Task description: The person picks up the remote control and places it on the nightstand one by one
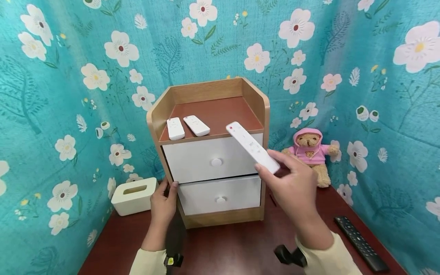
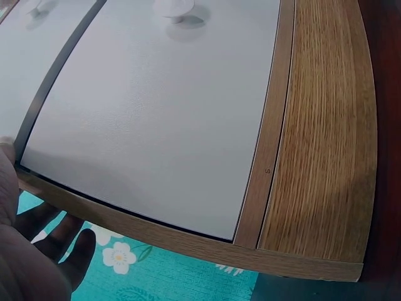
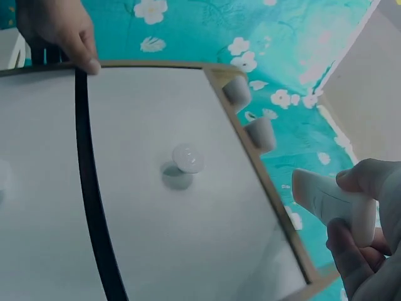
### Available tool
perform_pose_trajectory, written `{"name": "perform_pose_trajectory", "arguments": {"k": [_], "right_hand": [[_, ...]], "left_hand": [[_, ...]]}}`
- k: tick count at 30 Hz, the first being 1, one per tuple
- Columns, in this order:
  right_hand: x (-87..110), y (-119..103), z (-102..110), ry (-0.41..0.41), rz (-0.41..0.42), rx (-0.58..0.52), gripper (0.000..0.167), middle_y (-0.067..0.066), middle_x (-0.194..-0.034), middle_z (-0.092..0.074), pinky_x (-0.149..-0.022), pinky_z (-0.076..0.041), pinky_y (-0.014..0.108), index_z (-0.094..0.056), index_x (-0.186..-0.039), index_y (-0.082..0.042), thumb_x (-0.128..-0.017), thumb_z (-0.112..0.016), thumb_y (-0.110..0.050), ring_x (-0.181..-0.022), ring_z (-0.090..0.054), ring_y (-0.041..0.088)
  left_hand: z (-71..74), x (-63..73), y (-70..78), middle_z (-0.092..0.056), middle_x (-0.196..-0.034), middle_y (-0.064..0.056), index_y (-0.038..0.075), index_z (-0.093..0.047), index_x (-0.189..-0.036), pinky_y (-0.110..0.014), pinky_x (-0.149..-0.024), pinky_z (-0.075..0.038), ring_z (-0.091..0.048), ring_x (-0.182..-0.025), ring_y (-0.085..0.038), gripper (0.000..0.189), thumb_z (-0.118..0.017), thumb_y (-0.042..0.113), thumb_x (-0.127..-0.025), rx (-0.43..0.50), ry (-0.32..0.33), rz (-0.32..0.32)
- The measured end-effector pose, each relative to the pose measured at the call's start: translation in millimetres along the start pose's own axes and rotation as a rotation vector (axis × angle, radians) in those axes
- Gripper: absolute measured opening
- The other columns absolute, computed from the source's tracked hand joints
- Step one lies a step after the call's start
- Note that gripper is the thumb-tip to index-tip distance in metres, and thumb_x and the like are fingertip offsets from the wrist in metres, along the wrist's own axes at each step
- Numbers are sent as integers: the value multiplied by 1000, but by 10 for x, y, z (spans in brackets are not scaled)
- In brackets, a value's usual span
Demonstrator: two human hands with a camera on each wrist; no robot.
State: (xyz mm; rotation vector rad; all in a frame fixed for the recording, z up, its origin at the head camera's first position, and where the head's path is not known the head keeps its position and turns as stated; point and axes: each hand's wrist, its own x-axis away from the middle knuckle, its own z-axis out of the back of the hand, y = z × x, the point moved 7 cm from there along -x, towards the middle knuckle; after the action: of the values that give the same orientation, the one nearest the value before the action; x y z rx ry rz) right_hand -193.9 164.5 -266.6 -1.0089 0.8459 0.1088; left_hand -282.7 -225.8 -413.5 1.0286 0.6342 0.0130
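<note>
A small wooden drawer cabinet (image 1: 225, 219) with two white drawer fronts stands on the table. My left hand (image 1: 163, 202) grips its left side edge, thumb on the front by the gap between the drawers, fingers behind the side panel (image 2: 156, 222). Between the thumb and fingers of my right hand (image 1: 295, 187) is a white remote control (image 1: 252, 147), tilted in the air in front of the upper drawer (image 1: 206, 160). Two more white remotes, a left one (image 1: 175, 128) and a right one (image 1: 196, 126), lie on the cabinet's brown top near its front edge.
Left of the cabinet sits a cream tissue box (image 1: 134, 196). A teddy bear (image 1: 311, 152) in a pink hoodie leans at the back right. On the dark red table (image 1: 220, 252), a black remote (image 1: 361, 242) lies at the right. Flowered teal curtains (image 1: 213, 49) surround the table.
</note>
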Motion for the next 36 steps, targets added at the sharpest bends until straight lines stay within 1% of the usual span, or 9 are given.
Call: {"name": "perform_pose_trajectory", "arguments": {"k": [2, 6, 12, 15, 22, 27, 29, 33, 36], "right_hand": [[-170, -55, -150, -4, 34, -12, 48, 10, -120, -82, -65, -51, 14, -84, -126, -13, -85, -96, -35, -92, -70, 24], [-441, -152, -393, -17, 59, -36, 48, 11, -117, -82, -64, -53, 21, -84, -126, -13, -86, -94, -38, -90, -71, 23], [-648, -347, -575, -42, 96, 8, 50, 14, -114, -82, -67, -55, 40, -83, -126, -9, -87, -91, -41, -94, -71, 28], [-741, -406, -691, -64, 98, 42, 49, 14, -115, -81, -72, -56, 44, -83, -125, -9, -89, -89, -42, -100, -72, 29], [-859, -582, -899, -100, 118, 180, 47, 15, -114, -82, -80, -59, 46, -83, -124, -7, -93, -85, -42, -102, -74, 31], [-898, -651, -1016, -125, 132, 315, 47, 15, -112, -82, -80, -61, 44, -83, -125, -8, -95, -82, -44, -98, -76, 29], [-904, -680, -1048, -121, 166, 361, 45, 15, -105, -81, -79, -60, 44, -83, -122, -7, -96, -82, -42, -95, -75, 30], [-912, -758, -1102, -101, 273, 437, 38, 16, -91, -79, -80, -57, 44, -84, -114, -3, -97, -78, -36, -87, -70, 31], [-918, -789, -1124, -89, 316, 481, 36, 15, -88, -78, -77, -56, 43, -85, -111, -2, -98, -77, -35, -84, -68, 30]], "left_hand": [[9, -11, 15, -73, -140, -20, 14, -62, -156, -61, -99, -58, -71, -123, -37, 49, -66, 35, -111, 1, -1, 1], [1, -30, 29, -73, -139, -21, 16, -61, -157, -60, -100, -58, -71, -122, -36, 50, -64, 37, -112, 5, -23, 18], [-7, -28, 17, -73, -140, -22, 16, -61, -157, -61, -100, -58, -71, -123, -37, 51, -65, 39, -112, 9, -33, 29], [-11, -28, 13, -72, -142, -22, 16, -60, -158, -62, -102, -58, -70, -125, -38, 52, -64, 40, -112, 12, -35, 33], [-23, -1, -40, -68, -148, -21, 16, -59, -159, -63, -107, -55, -67, -132, -40, 54, -64, 42, -112, 25, -49, 68], [-20, 23, -57, -67, -149, -21, 15, -58, -159, -63, -107, -55, -67, -134, -42, 56, -65, 42, -111, 21, -44, 76], [-23, 24, -60, -67, -149, -21, 15, -58, -159, -63, -107, -55, -67, -133, -42, 56, -65, 42, -111, 19, -43, 78], [-22, 17, -47, -68, -148, -21, 15, -59, -159, -63, -106, -56, -68, -130, -42, 56, -65, 43, -111, 17, -37, 75], [-19, 7, -20, -68, -148, -21, 15, -59, -159, -63, -107, -55, -68, -130, -42, 56, -64, 44, -111, 17, -37, 71]]}}
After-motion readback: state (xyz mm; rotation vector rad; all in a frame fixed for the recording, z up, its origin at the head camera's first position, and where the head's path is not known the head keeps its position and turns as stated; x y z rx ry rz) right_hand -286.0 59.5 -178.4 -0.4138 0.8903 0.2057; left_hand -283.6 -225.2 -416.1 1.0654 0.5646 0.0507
